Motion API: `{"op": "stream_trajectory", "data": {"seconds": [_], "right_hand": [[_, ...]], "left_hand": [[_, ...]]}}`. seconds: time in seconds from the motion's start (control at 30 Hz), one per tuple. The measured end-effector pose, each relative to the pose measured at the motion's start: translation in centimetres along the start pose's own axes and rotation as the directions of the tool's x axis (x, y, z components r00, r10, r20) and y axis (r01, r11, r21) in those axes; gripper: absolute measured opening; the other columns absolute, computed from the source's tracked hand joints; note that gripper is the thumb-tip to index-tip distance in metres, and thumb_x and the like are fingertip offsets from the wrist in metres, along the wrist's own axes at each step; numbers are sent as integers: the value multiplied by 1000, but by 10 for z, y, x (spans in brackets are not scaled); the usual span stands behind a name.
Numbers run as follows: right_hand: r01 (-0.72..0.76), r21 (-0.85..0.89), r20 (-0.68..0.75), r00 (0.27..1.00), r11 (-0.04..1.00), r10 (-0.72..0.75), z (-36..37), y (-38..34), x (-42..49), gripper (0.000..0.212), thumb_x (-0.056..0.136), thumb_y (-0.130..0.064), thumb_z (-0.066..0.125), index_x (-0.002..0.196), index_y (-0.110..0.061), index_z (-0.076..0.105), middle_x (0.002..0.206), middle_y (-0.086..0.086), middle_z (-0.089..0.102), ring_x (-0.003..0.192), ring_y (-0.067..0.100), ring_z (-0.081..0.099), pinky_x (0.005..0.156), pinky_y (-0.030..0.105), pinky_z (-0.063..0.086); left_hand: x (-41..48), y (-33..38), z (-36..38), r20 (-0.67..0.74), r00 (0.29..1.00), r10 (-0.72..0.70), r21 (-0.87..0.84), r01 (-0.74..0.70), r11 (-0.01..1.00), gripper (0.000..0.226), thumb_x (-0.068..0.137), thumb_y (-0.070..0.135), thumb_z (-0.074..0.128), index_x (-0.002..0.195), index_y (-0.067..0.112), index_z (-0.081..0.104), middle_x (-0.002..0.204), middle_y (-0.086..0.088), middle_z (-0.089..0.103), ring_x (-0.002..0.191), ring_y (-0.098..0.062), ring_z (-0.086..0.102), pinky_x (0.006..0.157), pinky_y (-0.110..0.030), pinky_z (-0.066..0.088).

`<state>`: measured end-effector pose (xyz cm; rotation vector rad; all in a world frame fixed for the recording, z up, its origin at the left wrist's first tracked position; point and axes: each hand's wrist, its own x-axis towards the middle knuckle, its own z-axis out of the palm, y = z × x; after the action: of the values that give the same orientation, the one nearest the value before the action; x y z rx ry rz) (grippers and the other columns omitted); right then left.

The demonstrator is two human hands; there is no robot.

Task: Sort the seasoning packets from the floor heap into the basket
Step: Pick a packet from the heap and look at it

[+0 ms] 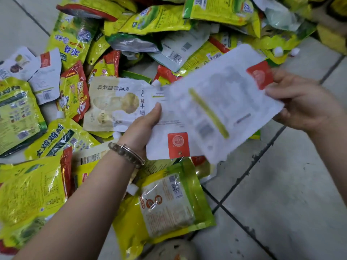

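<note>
Two white packets are held up over the tiled floor (281, 184), one in each hand, at the near right edge of the heap (150, 21). The left hand (144, 124) reaches in from the lower left on a bare forearm that slants up across the heap, with a beaded bracelet (125, 152) at the wrist. Its thumb lies flat on the face of the lower white packet (165, 143), which bears a red square label near its bottom edge. The fingers go under the packet and are hidden, so the hand grasps it by its left side.

The right hand (300, 102) comes in from the right edge, wrist bent, fingers curled. It pinches the right end of the upper white packet (225, 98) just beside that packet's red corner label. This packet is motion-blurred, carries a slanted green stripe, and overlaps the lower one.

Just left of the left hand a cream mushroom-print packet (112, 102) lies in the heap. A yellow-green packet (169, 203) lies beside the left forearm.
</note>
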<state>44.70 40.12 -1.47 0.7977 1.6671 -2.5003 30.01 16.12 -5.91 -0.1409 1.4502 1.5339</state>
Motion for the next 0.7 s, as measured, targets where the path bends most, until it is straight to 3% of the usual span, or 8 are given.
{"op": "stream_trajectory", "data": {"seconds": [0.1,0.2,0.3,0.4,0.47,0.57,0.63,0.7], "right_hand": [[-161,-231,54,982,960,178,14,-2,19,21,71,-9,71,91,-15,74,69,-1,68,45,9,45,45,10,26],[-231,-320,-16,971,919,238,34,-3,38,31,89,8,46,95,-15,66,65,-1,67,35,3,43,30,9,24],[-246,-379,-177,966,892,191,49,-2,52,19,92,-4,54,83,-17,64,67,1,62,41,6,43,34,11,29],[-292,-157,-459,867,943,192,51,3,67,17,95,-28,53,85,-15,56,77,4,61,50,12,55,38,15,41],[-286,121,-483,820,951,308,53,5,74,25,98,-30,49,112,-10,53,101,15,63,76,25,66,51,27,53],[-229,338,-451,812,913,371,63,1,87,45,99,-25,47,138,-4,37,126,25,54,115,37,56,77,36,51],[-220,379,-445,808,899,385,70,-4,100,35,97,-27,51,125,-7,45,114,18,58,111,30,59,89,38,49],[-249,340,-484,780,907,396,80,-11,113,23,94,-36,53,103,-15,56,97,5,62,85,18,63,87,37,47]], "left_hand": [[-8,5,8,174,984,-49,-27,55,998,51,92,46,39,66,25,78,77,2,74,68,-12,71,60,-26,58],[-12,2,10,245,969,-35,109,9,994,24,73,32,60,82,15,74,79,1,74,69,-13,71,68,-30,57],[-9,-7,7,173,984,41,182,-73,981,32,63,17,74,94,11,67,82,-1,74,74,-15,71,68,-29,58],[-7,-13,4,30,991,133,64,-134,989,36,65,14,78,99,11,66,88,-3,74,79,-19,71,73,-35,58],[-7,-16,1,-43,984,171,-4,-172,985,38,67,14,76,104,11,65,96,-6,73,86,-23,71,76,-38,58],[-9,-18,0,-98,977,191,-60,-198,978,37,69,15,69,106,10,63,93,-3,74,83,-21,71,68,-33,59],[-10,-19,0,-109,976,186,-76,-195,978,31,73,13,63,103,11,64,88,-2,75,78,-19,72,63,-31,58],[-11,-18,1,-117,979,169,-90,-180,980,24,78,9,62,102,12,64,84,0,75,75,-17,72,59,-29,58]]}}
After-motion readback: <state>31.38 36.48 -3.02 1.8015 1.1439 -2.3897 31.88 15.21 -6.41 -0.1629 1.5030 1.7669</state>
